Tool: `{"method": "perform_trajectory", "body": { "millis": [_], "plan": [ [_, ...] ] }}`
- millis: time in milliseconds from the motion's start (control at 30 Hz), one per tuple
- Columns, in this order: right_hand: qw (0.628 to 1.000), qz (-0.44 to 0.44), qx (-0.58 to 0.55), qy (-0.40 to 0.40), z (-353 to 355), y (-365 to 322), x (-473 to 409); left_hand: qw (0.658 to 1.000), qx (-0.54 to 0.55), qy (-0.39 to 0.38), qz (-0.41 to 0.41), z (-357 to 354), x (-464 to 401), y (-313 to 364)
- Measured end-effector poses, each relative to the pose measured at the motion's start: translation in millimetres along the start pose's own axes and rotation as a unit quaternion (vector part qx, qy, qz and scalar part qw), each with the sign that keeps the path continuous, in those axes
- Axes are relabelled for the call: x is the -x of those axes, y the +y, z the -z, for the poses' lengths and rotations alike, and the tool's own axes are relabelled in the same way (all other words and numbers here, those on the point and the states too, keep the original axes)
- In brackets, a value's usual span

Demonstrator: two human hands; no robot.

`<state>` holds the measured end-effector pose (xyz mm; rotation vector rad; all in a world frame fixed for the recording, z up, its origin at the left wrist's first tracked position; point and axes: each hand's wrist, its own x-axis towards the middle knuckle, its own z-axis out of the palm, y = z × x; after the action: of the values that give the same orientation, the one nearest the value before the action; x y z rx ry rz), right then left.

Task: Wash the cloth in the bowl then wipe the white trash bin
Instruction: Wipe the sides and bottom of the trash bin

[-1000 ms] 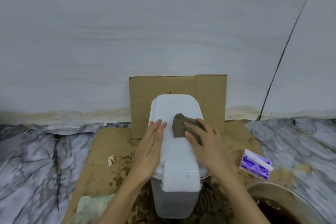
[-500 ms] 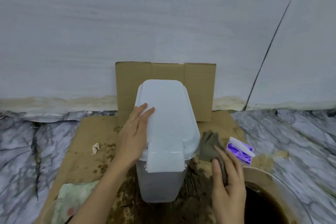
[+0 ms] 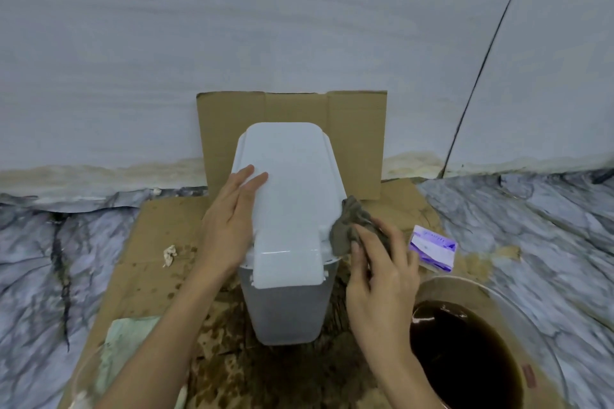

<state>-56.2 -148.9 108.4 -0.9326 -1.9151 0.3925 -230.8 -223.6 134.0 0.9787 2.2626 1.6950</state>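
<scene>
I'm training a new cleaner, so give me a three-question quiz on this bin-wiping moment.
1. True or false: the left hand rests flat on the white trash bin lid.
2. Where is the cloth pressed? A) lid top B) the bin's right edge C) in the bowl
3. Fill in: the purple packet lies on the ____.

Key: 1 true; 2 B; 3 cardboard
</scene>
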Motion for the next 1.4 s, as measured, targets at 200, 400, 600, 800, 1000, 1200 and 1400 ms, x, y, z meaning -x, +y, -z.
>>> {"method": "perform_trajectory", "body": {
  "millis": [200,400,600,800,1000,1200,1400],
  "plan": [
    [0.997,0.067,-0.019,-0.039,9.8,-3.0,16.6,1.000,-0.006,0.002,-0.004,-1.4,-0.3,-0.7],
    [0.985,-0.127,-0.094,-0.075,-0.6,18.2,-14.4,1.000,-0.003,0.007,-0.003,-2.5,1.8,0.8],
    [0.943,-0.145,-0.283,-0.096,12.9,-3.7,-1.9,1.000,-0.014,0.005,-0.005,-0.9,1.0,-0.6],
    [0.954,-0.148,-0.254,-0.059,0.9,-14.4,-7.1,1.000,-0.013,0.003,-0.001,-0.8,0.8,2.1],
    [0.924,-0.280,-0.261,0.009,-10.8,-3.8,-17.1,1.000,-0.014,0.011,-0.002,-4.1,3.1,4.5],
    [0.946,-0.181,-0.270,0.001,0.7,-36.7,11.5,1.000,-0.008,0.015,-0.002,-0.8,2.6,1.1],
    [0.984,0.027,-0.173,-0.030,1.8,-47.7,12.5,0.994,0.087,-0.047,0.044,3.7,-3.5,2.9]
  ]
}}
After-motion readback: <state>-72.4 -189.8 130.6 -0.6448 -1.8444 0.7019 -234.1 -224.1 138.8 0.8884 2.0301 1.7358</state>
